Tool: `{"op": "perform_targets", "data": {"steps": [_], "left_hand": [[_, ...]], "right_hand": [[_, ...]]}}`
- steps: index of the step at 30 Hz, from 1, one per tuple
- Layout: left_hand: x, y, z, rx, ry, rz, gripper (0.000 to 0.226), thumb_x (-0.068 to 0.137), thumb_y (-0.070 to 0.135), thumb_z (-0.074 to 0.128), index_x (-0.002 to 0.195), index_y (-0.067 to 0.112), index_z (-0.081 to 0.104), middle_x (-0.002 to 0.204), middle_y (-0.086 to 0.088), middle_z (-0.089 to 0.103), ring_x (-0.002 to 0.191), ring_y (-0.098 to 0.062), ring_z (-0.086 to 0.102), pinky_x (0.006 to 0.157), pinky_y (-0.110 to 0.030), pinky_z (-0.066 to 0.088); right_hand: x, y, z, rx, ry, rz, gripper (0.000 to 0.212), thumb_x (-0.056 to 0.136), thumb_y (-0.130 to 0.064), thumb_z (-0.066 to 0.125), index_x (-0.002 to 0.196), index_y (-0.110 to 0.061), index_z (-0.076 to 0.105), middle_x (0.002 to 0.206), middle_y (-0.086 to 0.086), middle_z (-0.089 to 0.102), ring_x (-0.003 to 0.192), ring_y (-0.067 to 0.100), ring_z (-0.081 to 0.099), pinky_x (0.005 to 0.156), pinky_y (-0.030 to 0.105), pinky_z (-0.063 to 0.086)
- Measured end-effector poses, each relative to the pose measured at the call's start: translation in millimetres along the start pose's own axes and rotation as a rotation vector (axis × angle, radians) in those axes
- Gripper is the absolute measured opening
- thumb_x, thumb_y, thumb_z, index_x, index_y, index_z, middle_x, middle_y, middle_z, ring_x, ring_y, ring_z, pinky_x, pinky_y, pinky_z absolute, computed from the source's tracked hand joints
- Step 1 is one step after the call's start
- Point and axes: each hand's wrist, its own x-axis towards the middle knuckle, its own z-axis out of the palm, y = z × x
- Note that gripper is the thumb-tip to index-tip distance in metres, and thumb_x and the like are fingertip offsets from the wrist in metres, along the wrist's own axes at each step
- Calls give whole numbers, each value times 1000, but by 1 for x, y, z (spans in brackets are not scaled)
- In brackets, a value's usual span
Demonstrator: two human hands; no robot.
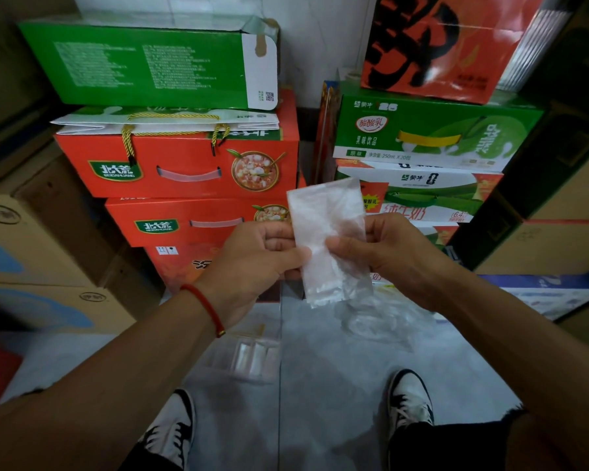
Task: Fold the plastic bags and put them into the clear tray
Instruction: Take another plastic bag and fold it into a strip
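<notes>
Head view: left hand [252,256] and right hand [378,253] both pinch translucent folded plastic bag [327,239] mid-frame, likely flattening the fold; clear plastic tray [218,360] waits on floor below.

Head view. Both hands hold a folded plastic bag [327,239] upright as a narrow translucent strip: the left hand [252,260] pinches its left edge, thumb in front; the right hand [385,253] pinches its right edge, thumb across the front. A red cord bracelet [203,309] circles the left wrist. Below, on the grey floor [320,385], lie a clear tray [242,362] holding folded bags and, to its right, loose crumpled bags [385,321]. Two black-and-white shoes [408,399] show at the bottom. Red cartons [177,164] and green cartons [432,130] are stacked behind.
</notes>
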Motion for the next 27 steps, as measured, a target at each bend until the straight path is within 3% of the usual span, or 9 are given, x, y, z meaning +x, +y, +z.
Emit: {"op": "perform_targets", "data": {"steps": [3, 10, 15, 19, 23, 25, 27], "left_hand": [[-2, 1, 0, 38, 4, 23, 23, 89, -5, 70, 110, 3, 71, 97, -13, 78, 91, -29, 76, 80, -38, 63], [-5, 3, 1, 4, -23, -32, 18, 90, -1, 70, 108, -1, 70, 96, -16, 78, 90, -32, 76, 80, -42, 64], [-3, 2, 1, 51, 31, -5, 10, 93, -2, 67, 102, 1, 68, 87, -19, 77, 73, -28, 72, 70, -42, 63], [-3, 5, -1, 70, 31, 23, 13, 95, -1, 64, 107, 4, 66, 84, -19, 76, 68, -23, 69, 55, -31, 56], [-1, 5, 0, -60, 91, 46, 21, 93, -6, 64, 111, 5, 67, 101, -25, 74, 83, -32, 70, 66, -38, 59], [-1, 7, 0, -144, 109, 50, 24, 91, -7, 64, 113, 3, 69, 106, -23, 74, 87, -32, 68, 71, -40, 56], [-1, 9, 0, -148, 94, 88, 20, 93, -8, 60, 99, 5, 74, 92, -14, 76, 76, -23, 67, 62, -33, 53]], "right_hand": [[-2, -2, 1, 44, -60, 38, 30, 86, -24, 77, 109, -5, 77, 103, 13, 79, 97, 31, 76, 88, 41, 63], [-2, -1, 11, -8, 22, 14, 19, 88, -11, 80, 106, -6, 78, 100, 12, 80, 97, 35, 76, 92, 54, 60], [-1, -1, 8, -39, 17, -6, 15, 91, -12, 76, 103, -2, 77, 97, 16, 79, 84, 24, 75, 82, 41, 62], [-1, 1, 3, -23, 11, -17, 14, 98, -8, 67, 110, -6, 75, 103, 17, 78, 97, 39, 74, 91, 55, 58], [2, 3, -3, 139, -37, -38, 26, 99, -3, 60, 119, -13, 75, 118, 31, 70, 100, 53, 64, 100, 66, 49], [2, 1, -1, 232, -60, -60, 25, 98, -5, 62, 118, -14, 75, 118, 36, 67, 96, 43, 58, 95, 60, 54], [2, -3, 0, 291, -56, -65, 21, 94, -6, 62, 104, -14, 78, 103, 30, 67, 89, 37, 55, 77, 43, 59]]}}
